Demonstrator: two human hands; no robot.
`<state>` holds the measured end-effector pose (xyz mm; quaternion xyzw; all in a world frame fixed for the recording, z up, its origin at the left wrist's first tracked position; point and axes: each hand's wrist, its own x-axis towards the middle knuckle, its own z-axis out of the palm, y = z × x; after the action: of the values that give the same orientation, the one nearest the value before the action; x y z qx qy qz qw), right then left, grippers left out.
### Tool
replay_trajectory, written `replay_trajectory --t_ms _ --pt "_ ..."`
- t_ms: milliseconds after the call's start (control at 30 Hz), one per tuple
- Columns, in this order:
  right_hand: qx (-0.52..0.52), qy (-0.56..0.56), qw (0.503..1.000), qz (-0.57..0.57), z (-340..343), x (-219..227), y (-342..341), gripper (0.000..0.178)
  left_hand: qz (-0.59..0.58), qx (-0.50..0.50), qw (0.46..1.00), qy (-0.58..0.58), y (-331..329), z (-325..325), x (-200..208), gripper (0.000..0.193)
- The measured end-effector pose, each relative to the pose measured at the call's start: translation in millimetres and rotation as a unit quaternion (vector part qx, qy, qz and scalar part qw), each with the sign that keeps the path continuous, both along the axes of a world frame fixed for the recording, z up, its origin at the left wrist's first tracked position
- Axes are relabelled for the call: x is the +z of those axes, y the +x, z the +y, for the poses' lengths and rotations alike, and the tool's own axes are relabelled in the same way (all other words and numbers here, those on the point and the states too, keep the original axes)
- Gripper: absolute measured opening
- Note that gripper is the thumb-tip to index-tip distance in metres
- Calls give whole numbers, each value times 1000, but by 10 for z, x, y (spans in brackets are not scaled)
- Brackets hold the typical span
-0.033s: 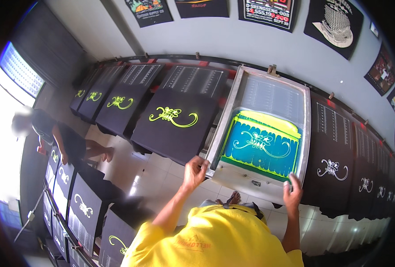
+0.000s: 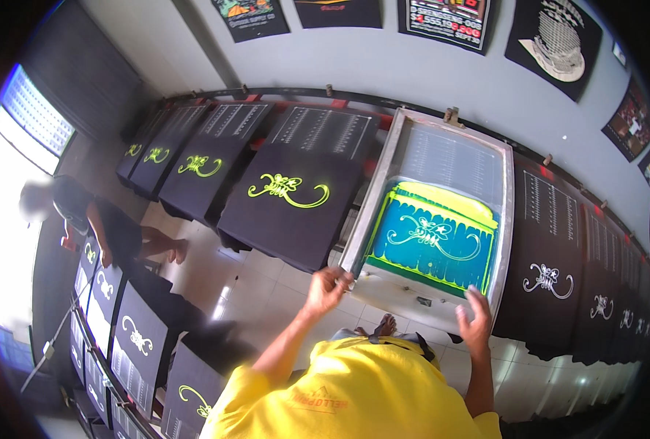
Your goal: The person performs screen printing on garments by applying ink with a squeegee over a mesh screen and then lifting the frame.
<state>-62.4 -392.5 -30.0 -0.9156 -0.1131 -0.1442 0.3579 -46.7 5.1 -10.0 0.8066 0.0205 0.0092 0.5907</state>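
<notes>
In front of me a screen printing frame (image 2: 378, 172) with a pale rim lies tilted over a board. Its mesh carries a teal stencil (image 2: 405, 252) with a scroll-and-flower design, and bright yellow-green ink (image 2: 442, 201) is banked along the stencil's far side. My left hand (image 2: 327, 291) has its fingers curled at the near left corner of the frame, closed on the edge. By the near right corner my right hand (image 2: 475, 318) is held with thumb and fingers apart, over or close to the rim; contact cannot be made out.
On the left, a black shirt (image 2: 285, 197) bears a yellow-green print, with several more beyond. Right of the frame, another black shirt (image 2: 544, 271) has a white print. Another person (image 2: 94, 223) stands at the far left beside a second row of shirts. A rail (image 2: 329, 91) runs behind the boards.
My left hand has shifted slightly right and nearer to me along the frame corner. My right hand has moved a little left. The frame's near rim covers more of the stencil's lower edge.
</notes>
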Motion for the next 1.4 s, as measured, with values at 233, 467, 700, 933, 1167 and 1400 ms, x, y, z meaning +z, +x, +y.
replay_trajectory --t_ms 233,467,700,933,1167,1400 --pt "199 -269 939 85 348 299 -117 76 117 -326 938 -1 -495 -613 -270 34" --pt "98 -250 963 38 504 312 168 61 289 -281 907 -117 -459 -1175 -717 51" --pt "88 -232 969 -14 442 312 367 39 320 -283 891 -154 -356 -1310 -947 62" --pt "71 -196 978 -30 197 343 1346 36 61 -276 958 45 -488 -1365 -1321 55" --pt "70 -213 975 2 21 362 2150 35 277 -206 937 -49 -398 -1429 -807 58" --pt "70 -228 971 13 -37 237 2448 38 277 -235 929 -76 -348 -1404 -676 58"
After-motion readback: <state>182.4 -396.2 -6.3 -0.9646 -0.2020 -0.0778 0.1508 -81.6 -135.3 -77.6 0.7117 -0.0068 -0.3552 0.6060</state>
